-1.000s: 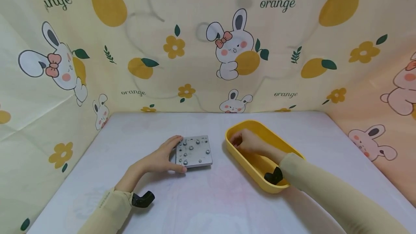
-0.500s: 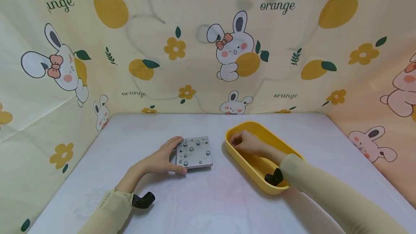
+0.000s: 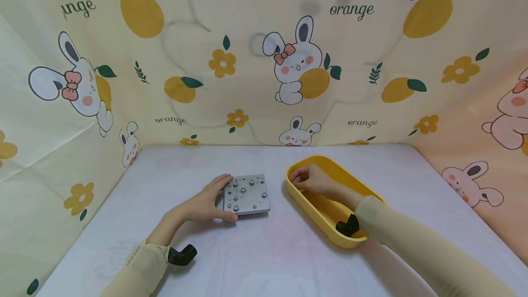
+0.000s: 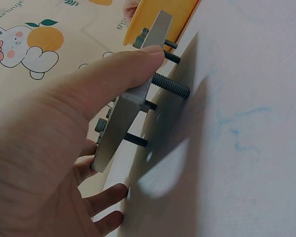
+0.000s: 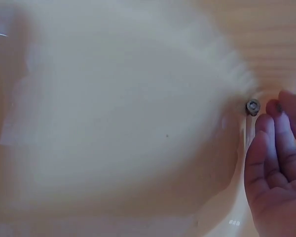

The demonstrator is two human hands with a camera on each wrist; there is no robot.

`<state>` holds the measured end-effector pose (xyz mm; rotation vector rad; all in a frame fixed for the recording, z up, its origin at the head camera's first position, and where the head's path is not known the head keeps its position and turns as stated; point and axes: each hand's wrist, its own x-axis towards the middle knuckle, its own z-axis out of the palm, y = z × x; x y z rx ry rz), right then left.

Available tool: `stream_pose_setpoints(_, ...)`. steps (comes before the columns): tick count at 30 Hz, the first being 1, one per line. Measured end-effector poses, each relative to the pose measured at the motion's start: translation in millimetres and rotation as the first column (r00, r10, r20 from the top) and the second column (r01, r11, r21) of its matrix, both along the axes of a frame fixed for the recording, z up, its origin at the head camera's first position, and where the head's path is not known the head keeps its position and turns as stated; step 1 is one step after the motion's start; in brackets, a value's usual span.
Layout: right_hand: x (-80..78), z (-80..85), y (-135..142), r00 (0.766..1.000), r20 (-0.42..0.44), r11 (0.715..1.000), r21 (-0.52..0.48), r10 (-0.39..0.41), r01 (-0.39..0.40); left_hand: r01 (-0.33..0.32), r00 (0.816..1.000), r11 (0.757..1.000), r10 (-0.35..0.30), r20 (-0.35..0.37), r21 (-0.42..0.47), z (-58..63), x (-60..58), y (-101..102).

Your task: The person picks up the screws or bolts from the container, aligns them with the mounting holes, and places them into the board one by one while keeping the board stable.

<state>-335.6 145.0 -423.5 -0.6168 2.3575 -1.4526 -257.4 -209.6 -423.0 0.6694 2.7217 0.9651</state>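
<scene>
My left hand (image 3: 202,203) holds a square metal plate (image 3: 246,196) by its left side, thumb at the near edge and fingers at the far edge. Several socket-head screws are set in its top. In the left wrist view, threaded screw shanks (image 4: 171,85) stick out below the plate. My right hand (image 3: 315,181) reaches into the far left end of the yellow tray (image 3: 307,210). In the right wrist view, a small dark piece (image 5: 279,106) shows between the thumb and a fingertip. Beside those fingertips a socket-head screw (image 5: 253,105) rests at the tray's end.
Black wrist-camera mounts show at my left sleeve (image 3: 140,258) and my right sleeve (image 3: 387,219). A pale curtain (image 3: 243,3) printed with rabbits and oranges closes off the back and sides of the white table (image 3: 280,260).
The fingers of my right hand have shifted slightly in the far end of the tray. My left hand and the plate stay in place, while the head view has tilted a little upward.
</scene>
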Motion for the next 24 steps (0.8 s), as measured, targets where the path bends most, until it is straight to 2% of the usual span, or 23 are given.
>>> stream_pose_setpoints(3, 0.5, 3.4, 2, 0.999, 0.007, 0.999, -0.012, -0.031, 0.031, -0.004, 1.000, 1.000, 0.004, 0.002, -0.002, 0.2, 0.1, 0)
stream_pose_setpoints(8, 2.9, 13.6, 8, 0.991, 0.079, 0.993, -0.040, -0.107, 0.110, 0.003, 1.000, 1.000, -0.003, 0.001, 0.003, 1.0, 0.1, 1)
stream_pose_setpoints(11, 5.6, 20.6, 11, 0.988, 0.090, 0.990, -0.056, -0.123, 0.129, 0.010, 1.000, 1.000, -0.010, -0.001, 0.009, 1.4, 0.1, 1)
stream_pose_setpoints(14, 6.3, 26.2, 12, 0.992, 0.052, 0.990, -0.075, -0.115, 0.119, 0.011, 1.000, 1.000, -0.011, -0.002, 0.012, 0.9, -0.1, 1)
stream_pose_setpoints(19, 9.4, 41.7, 2, 0.989, -0.077, 0.987, -0.106, -0.126, 0.118, 0.008, 1.000, 1.000, -0.008, -0.003, 0.012, -0.1, 0.1, 0)
stream_pose_setpoints(24, 36.7, 79.3, -34, 0.972, -0.173, 0.985, -0.102, -0.158, 0.141, 0.006, 1.000, 1.000, -0.006, -0.003, 0.007, 1.6, 0.0, -1)
